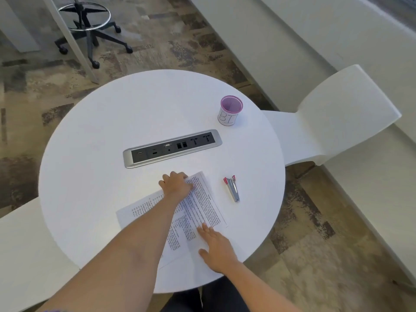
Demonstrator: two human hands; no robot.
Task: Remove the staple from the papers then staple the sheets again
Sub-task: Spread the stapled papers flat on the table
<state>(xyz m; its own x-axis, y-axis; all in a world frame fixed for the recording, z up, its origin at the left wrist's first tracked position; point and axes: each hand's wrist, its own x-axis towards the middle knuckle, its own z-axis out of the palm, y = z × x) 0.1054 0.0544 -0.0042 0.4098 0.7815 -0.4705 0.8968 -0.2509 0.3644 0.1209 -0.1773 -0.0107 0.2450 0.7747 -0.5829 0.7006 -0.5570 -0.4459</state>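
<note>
Head view, steeply down over table point(101, 131)

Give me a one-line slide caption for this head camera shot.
Both hands, left and right, press printed papers flat on a round white table, stapler lying untouched alongside.

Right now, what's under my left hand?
The left hand rests curled on the far corner of the printed papers, which lie on the white table. The staple, if there, is covered.

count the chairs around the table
3: a white chair at the table's right, a white chair at its left, partly cut off, and a wheeled stool on the floor beyond. Others may sit outside view.
</note>
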